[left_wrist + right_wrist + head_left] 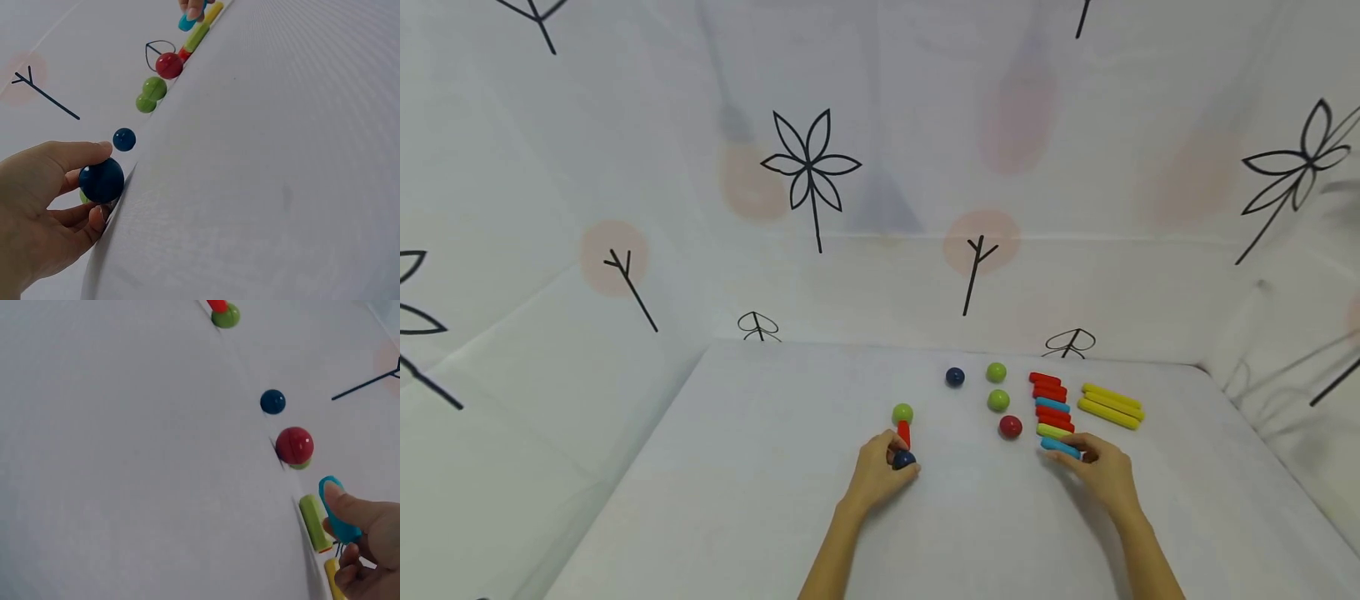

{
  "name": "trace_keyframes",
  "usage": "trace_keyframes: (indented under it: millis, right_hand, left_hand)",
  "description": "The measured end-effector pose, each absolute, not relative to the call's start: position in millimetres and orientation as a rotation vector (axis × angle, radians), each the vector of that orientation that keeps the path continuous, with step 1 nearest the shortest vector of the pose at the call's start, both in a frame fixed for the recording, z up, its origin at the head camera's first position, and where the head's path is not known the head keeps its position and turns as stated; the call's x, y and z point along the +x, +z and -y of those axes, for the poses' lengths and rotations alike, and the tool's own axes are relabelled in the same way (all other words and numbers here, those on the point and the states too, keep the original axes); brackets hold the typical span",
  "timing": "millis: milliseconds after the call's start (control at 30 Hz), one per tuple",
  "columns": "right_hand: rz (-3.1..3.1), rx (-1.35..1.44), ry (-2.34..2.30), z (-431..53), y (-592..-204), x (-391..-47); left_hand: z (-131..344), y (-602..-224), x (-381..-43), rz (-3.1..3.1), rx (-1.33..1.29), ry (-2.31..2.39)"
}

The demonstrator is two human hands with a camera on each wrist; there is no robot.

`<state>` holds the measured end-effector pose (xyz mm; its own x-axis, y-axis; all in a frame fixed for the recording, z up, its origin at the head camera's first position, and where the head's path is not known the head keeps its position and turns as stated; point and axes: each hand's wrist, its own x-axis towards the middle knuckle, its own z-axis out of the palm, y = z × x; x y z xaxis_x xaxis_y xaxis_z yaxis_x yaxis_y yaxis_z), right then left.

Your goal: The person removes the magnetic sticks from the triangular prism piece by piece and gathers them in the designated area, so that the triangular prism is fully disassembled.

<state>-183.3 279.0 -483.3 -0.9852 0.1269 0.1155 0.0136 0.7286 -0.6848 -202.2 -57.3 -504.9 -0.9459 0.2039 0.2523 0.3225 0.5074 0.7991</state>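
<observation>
My left hand grips a dark blue ball between thumb and fingers, low over the table. Just beyond it lies a short red stick, whose far end meets a green ball. On the right, my right hand pinches a light blue stick by its side. That stick is at the near end of a row of sticks, beside a lime green stick. Left of this row sits a red ball. The left palm hides part of the held ball's underside.
Two green balls, one nearer and one farther, stand behind the red ball. Another dark blue ball is to their left. Several red sticks and another blue stick form the row. Yellow sticks lie right of it.
</observation>
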Motion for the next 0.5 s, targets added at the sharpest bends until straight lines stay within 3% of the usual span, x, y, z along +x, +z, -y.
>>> trace_keyframes:
  millis: [500]
  right_hand:
    - [2.902,-0.095,1.113,-297.0,-487.6,-191.8]
  left_hand:
    - [57.8,-503.1,-201.5,2.632,-0.462,-1.423]
